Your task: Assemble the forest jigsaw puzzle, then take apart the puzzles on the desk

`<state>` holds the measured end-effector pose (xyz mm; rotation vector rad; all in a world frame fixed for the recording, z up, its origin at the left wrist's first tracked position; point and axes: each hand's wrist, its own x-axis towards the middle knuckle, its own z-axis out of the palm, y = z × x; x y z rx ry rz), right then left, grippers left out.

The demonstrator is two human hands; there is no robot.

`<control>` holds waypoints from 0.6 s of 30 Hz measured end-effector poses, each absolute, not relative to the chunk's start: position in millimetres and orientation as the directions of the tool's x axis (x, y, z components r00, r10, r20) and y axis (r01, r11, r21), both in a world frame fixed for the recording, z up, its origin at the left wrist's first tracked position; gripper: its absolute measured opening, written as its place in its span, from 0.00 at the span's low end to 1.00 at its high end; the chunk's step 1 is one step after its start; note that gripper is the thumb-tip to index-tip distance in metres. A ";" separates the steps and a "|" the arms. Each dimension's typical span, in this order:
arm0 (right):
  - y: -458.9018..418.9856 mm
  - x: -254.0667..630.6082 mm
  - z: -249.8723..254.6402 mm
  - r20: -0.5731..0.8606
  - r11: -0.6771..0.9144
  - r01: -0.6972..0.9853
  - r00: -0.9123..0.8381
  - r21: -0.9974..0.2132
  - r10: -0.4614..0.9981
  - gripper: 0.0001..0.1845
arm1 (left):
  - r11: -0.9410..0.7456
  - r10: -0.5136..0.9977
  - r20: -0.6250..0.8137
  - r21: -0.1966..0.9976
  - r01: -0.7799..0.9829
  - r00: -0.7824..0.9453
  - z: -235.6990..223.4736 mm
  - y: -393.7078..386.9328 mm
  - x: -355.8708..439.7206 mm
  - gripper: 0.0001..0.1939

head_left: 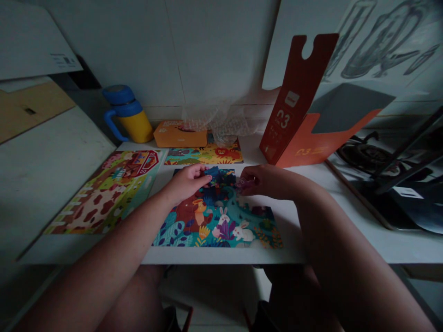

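A partly assembled jigsaw puzzle with rabbits and a bear lies on the white table in front of me. Its upper right part shows bare table. My left hand is closed on a dark blue puzzle piece over the puzzle's upper middle. At the upper right of the puzzle, my right hand pinches a purplish puzzle piece between thumb and fingers. The fingers partly hide both pieces.
A farm picture lies at left, and a lion picture behind. Further back stand a blue-yellow jug, an orange box and bubble wrap. An open orange carton stands at right, near a black item.
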<state>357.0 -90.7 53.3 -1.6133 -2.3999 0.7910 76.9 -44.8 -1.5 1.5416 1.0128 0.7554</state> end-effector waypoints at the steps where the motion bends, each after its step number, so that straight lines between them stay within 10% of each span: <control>1: -88.8 357.3 52.5 -0.146 0.277 0.801 -0.408 -0.530 0.901 0.12 | -0.046 0.900 -0.050 0.977 0.209 0.433 -2.1 -44.5 76.5 0.13; 10: -82.4 325.8 29.3 0.175 0.314 0.582 -0.282 -0.751 0.943 0.10 | -0.242 0.870 0.080 0.929 0.279 0.487 -11.3 -42.0 72.6 0.15; 18: -84.0 312.3 23.0 0.177 0.244 0.581 -0.171 -0.776 0.969 0.09 | -0.328 0.865 0.160 0.897 0.296 0.475 -9.1 -41.2 72.2 0.17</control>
